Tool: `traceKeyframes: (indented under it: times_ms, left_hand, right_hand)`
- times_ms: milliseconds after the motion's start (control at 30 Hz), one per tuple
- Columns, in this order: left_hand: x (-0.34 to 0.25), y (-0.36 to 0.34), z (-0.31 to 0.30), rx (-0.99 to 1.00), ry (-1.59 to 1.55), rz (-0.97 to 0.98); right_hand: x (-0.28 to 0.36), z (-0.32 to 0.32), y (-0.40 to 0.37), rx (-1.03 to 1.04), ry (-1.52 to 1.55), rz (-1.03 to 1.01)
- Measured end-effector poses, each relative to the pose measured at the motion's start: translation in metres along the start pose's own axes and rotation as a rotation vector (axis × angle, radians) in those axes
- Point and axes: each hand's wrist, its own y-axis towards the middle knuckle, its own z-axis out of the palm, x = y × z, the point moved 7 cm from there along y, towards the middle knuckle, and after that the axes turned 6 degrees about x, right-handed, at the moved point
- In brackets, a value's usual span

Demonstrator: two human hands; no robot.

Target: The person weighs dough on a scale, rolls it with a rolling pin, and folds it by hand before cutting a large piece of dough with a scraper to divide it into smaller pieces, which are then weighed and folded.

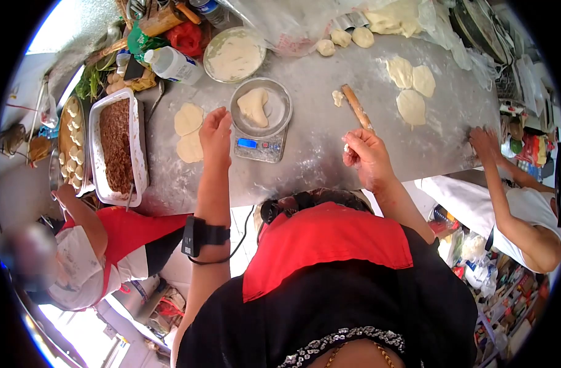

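My left hand (215, 134) is just left of the kitchen scale (269, 152), fingers loosely stretched and nothing visible in them. On the scale sits a round metal pan (282, 105) with a lump of dough (253, 107) lying in it. Flattened dough rounds (189, 119) lie on the metal table left of that hand. My right hand (367, 156) is raised at the table's front part, thumb and fingers pinching a small bit of dough (346, 148). Beyond it lie a wooden rolling pin (358, 109) and a small dough scrap (337, 98).
A white tub of brown filling (116, 147) stands left, beside a tray of shaped dough pieces (72, 138). A bowl of flour (234, 55) and a plastic bottle (174, 65) are behind. More dough rounds (411, 107) lie right. Co-workers stand at both sides, one with hands (486, 146) on the table.
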Motion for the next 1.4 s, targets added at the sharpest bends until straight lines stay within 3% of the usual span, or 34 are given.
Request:
traceKeyframes:
  times_ms: [300,400,500,533,633,733,867,1067,1167,1267,1367,1400]
  left_hand:
    - [-0.003,0.025,0.017,0.119,0.049,0.054]
    - [0.009,0.046,0.024,0.15,0.276,0.055]
    - [0.012,0.064,0.045,0.223,0.867,0.242]
    - [0.009,0.064,0.052,0.222,0.925,0.332]
    - [-0.012,0.054,0.066,0.183,1.038,0.314]
    - [-0.006,0.061,0.069,0.316,1.096,0.107]
    - [-0.01,0.057,0.071,0.256,1.2,0.114]
    - [0.0,0.054,0.059,0.059,0.891,0.032]
    - [0.006,0.058,0.064,0.201,1.006,0.081]
    - [0.001,0.058,0.072,0.278,1.136,0.064]
    - [-0.009,0.046,0.073,0.204,0.835,0.094]
    - [-0.01,0.042,0.076,0.247,0.654,0.089]
  right_hand:
    - [0.0,-0.009,-0.005,-0.012,-0.076,-0.021]
    - [0.004,-0.01,-0.002,-0.059,-0.001,-0.032]
    - [0.001,-0.008,-0.006,-0.084,0.061,-0.016]
    - [-0.001,-0.009,-0.004,-0.083,0.061,-0.017]
    - [-0.005,-0.012,-0.004,-0.113,0.037,-0.029]
    - [-0.007,-0.035,0.005,-0.217,-0.024,-0.07]
    - [-0.029,-0.092,0.029,-0.378,-0.117,-0.035]
    - [-0.046,-0.144,0.058,-0.533,-0.377,-0.018]
    - [-0.025,-0.139,0.064,-0.539,-1.119,-0.158]
    - [-0.013,-0.156,0.079,-0.646,-1.309,-0.05]
    - [0.015,-0.183,0.081,-0.767,-1.231,0.011]
    - [0.025,-0.183,0.084,-0.77,-1.283,-0.15]
